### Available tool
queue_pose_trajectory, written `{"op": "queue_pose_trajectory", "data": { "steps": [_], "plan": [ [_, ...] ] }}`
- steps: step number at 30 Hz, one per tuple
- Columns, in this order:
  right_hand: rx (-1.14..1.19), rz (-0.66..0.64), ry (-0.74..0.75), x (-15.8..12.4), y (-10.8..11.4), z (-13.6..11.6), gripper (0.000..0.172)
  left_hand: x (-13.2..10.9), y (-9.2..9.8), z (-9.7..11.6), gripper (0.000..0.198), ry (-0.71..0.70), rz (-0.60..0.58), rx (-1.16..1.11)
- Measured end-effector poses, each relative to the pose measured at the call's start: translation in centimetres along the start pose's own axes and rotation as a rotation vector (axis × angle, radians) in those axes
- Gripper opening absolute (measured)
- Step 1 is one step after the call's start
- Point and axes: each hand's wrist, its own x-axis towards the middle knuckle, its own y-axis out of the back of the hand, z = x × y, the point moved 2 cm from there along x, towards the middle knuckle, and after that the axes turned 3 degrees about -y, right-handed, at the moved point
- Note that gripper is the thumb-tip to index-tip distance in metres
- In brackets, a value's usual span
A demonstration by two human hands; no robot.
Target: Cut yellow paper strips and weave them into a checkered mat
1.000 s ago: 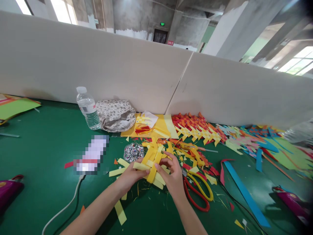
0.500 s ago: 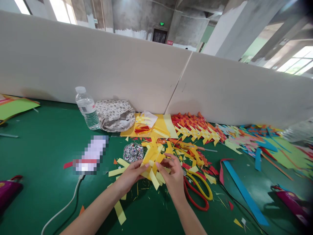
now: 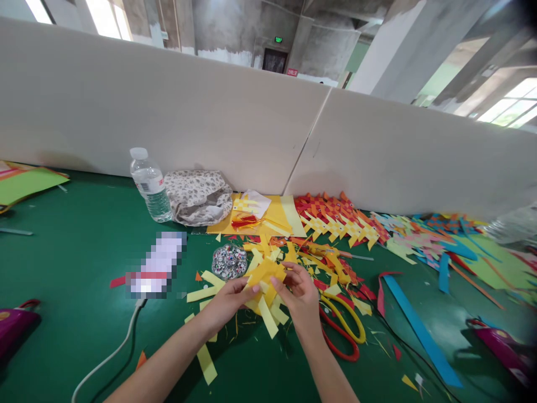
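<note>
Over green tabletop, right hand partly hides yellow paper strips.

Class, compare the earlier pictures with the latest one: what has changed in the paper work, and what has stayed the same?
In the folded yellow paper, the darker strip end that pointed toward the person no longer juts out there; a pale strip now does. The left hand and right hand keep hold of the paper, neither letting go. The scissors, bottle and patterned cloth stayed put.
</note>
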Motion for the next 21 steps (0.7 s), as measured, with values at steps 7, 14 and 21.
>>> {"op": "queue_pose_trajectory", "data": {
  "steps": [7,14,21],
  "plan": [
    [-0.049,-0.018,-0.006,0.3,0.5,-0.2,0.034,0.0,0.0,0.8,0.025,-0.089,0.156,0.124],
    [-0.038,0.019,0.032,0.6,0.2,1.1,0.031,0.4,0.4,0.7,0.028,-0.17,0.054,0.233],
    [-0.098,-0.059,0.038,0.3,0.0,0.7,0.026,0.5,0.1,0.3,0.023,-0.112,-0.029,0.079]
  ]
}}
